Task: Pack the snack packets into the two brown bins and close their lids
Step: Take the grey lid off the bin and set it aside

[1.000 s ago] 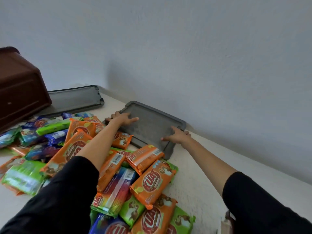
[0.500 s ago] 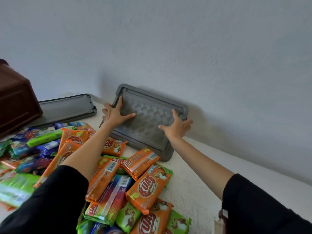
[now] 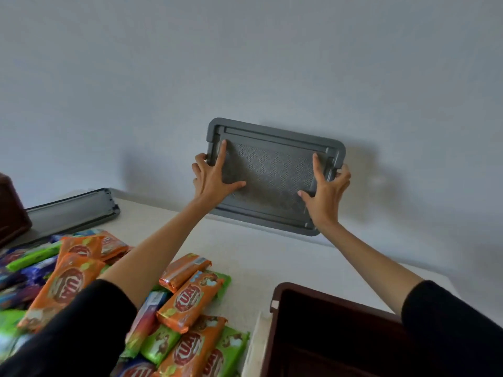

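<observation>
Left hand (image 3: 212, 178) and right hand (image 3: 325, 191) grip the grey lid (image 3: 272, 175) between them, fingers (image 3: 221, 153) curled round its side edges, upright by the wall, likely clearing room. Unpacked snack packets (image 3: 187, 297) lie below the left fingers, the brown bin (image 3: 326, 336) below the right.

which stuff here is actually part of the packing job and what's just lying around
Part of the job: snack packets; open brown bin; second brown bin at the left edge; held grey lid, gripped by left hand and right hand; second grey lid, lying flat.

Just there: table; wall. No stray items visible.
</observation>
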`<state>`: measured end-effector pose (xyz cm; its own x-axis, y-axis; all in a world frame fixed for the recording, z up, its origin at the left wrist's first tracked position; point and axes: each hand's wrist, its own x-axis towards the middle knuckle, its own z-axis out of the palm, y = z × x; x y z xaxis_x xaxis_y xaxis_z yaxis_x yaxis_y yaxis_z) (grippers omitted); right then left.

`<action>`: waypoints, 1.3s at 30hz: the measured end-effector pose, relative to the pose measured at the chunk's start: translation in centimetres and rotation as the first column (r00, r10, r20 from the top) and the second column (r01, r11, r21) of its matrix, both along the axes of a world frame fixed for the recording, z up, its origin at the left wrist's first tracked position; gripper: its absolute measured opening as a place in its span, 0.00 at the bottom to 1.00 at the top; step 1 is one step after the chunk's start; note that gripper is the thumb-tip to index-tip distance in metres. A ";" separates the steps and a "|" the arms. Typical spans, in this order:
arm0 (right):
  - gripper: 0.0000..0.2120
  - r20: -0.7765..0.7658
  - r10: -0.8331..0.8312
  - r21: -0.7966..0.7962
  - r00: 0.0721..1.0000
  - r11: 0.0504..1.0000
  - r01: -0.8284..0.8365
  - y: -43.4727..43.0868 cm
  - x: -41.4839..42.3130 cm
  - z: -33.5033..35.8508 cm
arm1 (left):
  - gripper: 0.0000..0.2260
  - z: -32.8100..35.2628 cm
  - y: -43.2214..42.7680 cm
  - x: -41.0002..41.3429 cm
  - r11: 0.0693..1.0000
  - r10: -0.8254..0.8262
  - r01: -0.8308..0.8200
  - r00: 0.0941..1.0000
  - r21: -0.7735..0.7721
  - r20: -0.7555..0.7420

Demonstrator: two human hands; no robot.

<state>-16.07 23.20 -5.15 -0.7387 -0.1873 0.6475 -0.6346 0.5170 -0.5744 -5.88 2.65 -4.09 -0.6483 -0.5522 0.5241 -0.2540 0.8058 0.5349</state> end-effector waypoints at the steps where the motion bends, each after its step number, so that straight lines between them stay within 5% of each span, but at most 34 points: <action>1: 0.42 -0.004 -0.053 0.006 0.999 0.999 0.053 2.9 -1.5 0.1 | 0.48 0.3 2.6 -2.2 0.998 -0.055 0.055 0.998 0.007 -0.029; 24: 0.45 0.069 -0.164 0.234 0.984 0.962 0.143 10.0 -7.5 -8.3 | 0.52 -9.5 9.3 -9.3 0.983 -0.156 0.145 0.983 0.116 0.093; 39: 0.44 0.097 -0.144 0.393 0.985 0.915 0.095 10.4 -7.8 -8.1 | 0.45 -8.7 7.9 -7.7 0.995 -0.099 0.104 0.966 -0.006 0.241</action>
